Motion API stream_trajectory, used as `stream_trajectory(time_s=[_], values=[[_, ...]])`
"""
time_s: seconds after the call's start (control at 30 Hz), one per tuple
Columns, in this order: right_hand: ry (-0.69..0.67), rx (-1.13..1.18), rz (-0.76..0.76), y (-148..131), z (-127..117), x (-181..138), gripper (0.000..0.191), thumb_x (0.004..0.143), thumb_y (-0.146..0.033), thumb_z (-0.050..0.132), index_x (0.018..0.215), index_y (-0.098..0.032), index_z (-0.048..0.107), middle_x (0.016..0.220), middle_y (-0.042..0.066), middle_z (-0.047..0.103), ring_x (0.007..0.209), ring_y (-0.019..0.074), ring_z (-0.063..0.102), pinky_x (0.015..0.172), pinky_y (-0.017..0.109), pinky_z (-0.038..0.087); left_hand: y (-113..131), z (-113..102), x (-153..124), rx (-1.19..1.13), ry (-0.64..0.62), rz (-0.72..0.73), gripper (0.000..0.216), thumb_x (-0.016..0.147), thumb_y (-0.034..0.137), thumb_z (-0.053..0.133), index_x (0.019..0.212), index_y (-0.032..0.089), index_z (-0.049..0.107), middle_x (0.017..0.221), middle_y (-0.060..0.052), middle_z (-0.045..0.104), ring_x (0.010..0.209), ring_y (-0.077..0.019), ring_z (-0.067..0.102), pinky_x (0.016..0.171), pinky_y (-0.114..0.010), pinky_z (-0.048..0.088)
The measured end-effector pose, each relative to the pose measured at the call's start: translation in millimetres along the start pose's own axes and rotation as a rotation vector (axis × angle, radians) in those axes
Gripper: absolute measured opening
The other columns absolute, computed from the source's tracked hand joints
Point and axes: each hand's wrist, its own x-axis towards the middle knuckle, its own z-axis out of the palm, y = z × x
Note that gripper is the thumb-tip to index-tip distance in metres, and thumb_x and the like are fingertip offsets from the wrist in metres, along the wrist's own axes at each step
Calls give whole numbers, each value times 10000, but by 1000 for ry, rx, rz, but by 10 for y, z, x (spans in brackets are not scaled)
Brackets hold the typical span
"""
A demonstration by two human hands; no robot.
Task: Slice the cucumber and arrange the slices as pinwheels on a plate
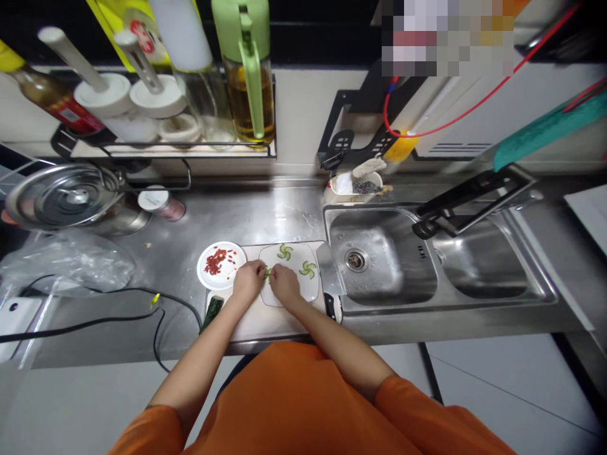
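Observation:
Over the left part of a squarish clear or white plate (296, 292), my left hand (250, 281) and my right hand (284, 284) work close together, fingertips pinched. Between them shows a bit of green cucumber slices (269, 274), mostly hidden; what each pinch holds cannot be made out. Thin cucumber slices form a pinwheel (284, 251) at the plate's far side and another pinwheel (308, 270) at its right. The plate rests on a pale cutting board (246, 322). Left of my hands, a round white plate (203, 278) carries small red dried berries (217, 261).
A cucumber piece (213, 309) lies at the board's left edge. At the right, a knife (331, 268) lies beside the double sink (384, 259). Black cables (118, 291), a plastic bag (71, 262), a lidded pot (71, 196) and a small jar (162, 203) occupy the left counter.

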Motion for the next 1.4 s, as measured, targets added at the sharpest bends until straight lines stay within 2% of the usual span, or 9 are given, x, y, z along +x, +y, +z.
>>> stream_trajectory(time_s=[0.3,0.63,0.8,0.93,1.07,1.17,1.27,1.4], values=[[-2,-56,-27,-12,7,17,215,869,-197,440,812,-183,647,801,74,657,737,176,563,595,261,304,33,-25,14,66,-17,-3,184,792,254,508,850,199,675,816,-63,670,770,-184,580,679,-260,381],[-17,-46,-68,40,-132,-69,204,844,-178,468,781,-190,662,800,56,670,742,164,558,615,249,302,3,-22,7,-3,-11,-22,197,798,279,511,858,198,681,805,-55,688,750,-178,599,682,-252,397],[15,-15,-92,170,-232,-166,194,836,-169,470,789,-193,657,775,37,664,732,156,550,646,247,311,-34,-67,-16,-6,41,-28,190,794,291,520,848,210,684,813,-45,699,755,-187,607,685,-255,404],[55,-15,-172,401,-247,-331,195,850,-181,457,817,-186,649,792,41,652,789,164,543,713,249,334,-98,-159,-103,-26,93,-19,201,791,273,512,859,211,690,862,-39,707,784,-180,615,710,-243,414],[134,-17,-297,737,-211,-603,233,888,-229,416,875,-184,644,835,63,638,842,182,525,803,277,347,-248,-272,-290,-23,138,-46,224,800,274,492,875,205,691,871,-43,707,768,-170,617,719,-240,422],[212,-22,-320,1012,-209,-801,249,901,-265,398,890,-198,637,828,74,629,847,197,511,814,301,354,-424,-343,-440,26,181,-112,231,803,301,496,899,207,684,890,-50,704,758,-170,616,718,-245,424],[386,5,-275,1294,-236,-913,229,899,-262,389,887,-212,612,854,73,628,851,198,502,831,318,346,-614,-394,-534,91,242,-154,253,815,309,475,925,203,677,923,-68,696,796,-183,620,749,-261,429],[671,-73,-134,1667,-230,-908,207,889,-267,376,820,-203,560,794,75,599,816,222,477,788,360,324,-809,-442,-522,167,340,-171,261,800,306,482,923,187,679,919,-80,691,851,-208,617,794,-292,440]])
